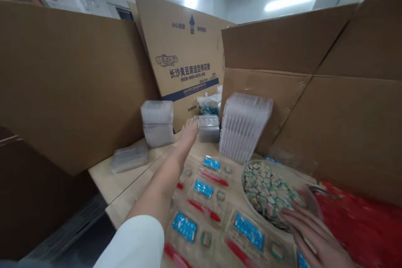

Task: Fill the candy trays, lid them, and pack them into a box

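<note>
My left hand (188,132) reaches across the wooden table (125,184), its blurred fingers close beside a small stack of clear plastic trays (206,128). I cannot see anything in it. My right hand (314,234) lies with fingers apart over a metal bowl (251,207) heaped with striped pastel candies (266,190), touching the candies near the rim. Clear trays (204,209) lie flat below my left forearm, holding blue cards (184,227), red sticks (204,210) and single candy pieces (205,238).
A tall stack of clear trays (243,127) leans by the cardboard, with another stack (157,123) left of it and a loose tray (129,158) lying nearby. Cardboard sheets (72,83) wall the table. Red plastic (361,226) lies right of the bowl.
</note>
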Available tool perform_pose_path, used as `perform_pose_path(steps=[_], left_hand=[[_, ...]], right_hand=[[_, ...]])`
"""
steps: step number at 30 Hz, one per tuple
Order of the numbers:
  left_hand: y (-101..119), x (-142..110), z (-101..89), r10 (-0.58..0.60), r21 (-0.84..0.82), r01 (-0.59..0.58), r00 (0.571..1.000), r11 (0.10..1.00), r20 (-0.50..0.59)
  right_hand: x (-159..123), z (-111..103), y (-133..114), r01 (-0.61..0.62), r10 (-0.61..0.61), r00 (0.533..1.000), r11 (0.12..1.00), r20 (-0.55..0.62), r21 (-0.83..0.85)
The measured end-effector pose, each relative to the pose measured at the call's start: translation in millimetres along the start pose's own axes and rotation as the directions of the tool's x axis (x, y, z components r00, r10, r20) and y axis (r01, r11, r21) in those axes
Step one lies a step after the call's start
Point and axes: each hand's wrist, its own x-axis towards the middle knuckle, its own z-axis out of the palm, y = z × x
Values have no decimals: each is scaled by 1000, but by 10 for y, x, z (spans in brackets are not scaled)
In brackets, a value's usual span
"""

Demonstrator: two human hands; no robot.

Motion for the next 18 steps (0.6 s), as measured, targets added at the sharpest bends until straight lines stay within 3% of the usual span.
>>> perform_pose_path(steps=[5,8,10,12,13,15,16,18], left_hand=[[46,267,132,57,-72,-57,998,996,1],[-10,92,-14,110,-125,-109,994,986,3],[-4,-217,-184,134,-153,-135,991,979,-19],[72,-676,-345,166,-179,-167,986,969,-26],[138,-945,-409,187,-195,-187,982,963,-19],[319,-1504,-496,278,-259,-262,960,930,27],[428,-1767,-528,364,-297,-324,927,898,91],[669,-2202,-584,540,-420,-430,820,799,187]], right_hand=[[-231,-275,-56,-102,102,995,995,-11,-5],[-192,-360,-145,-252,252,968,963,9,97],[-33,-342,-288,-418,408,908,869,95,264],[219,-251,-502,-582,530,808,653,256,485],[362,-183,-625,-626,551,762,488,342,608],[628,-31,-860,-629,513,712,163,479,760],[729,38,-958,-610,512,688,24,515,792],[835,124,-1085,-559,587,620,-136,521,818]])
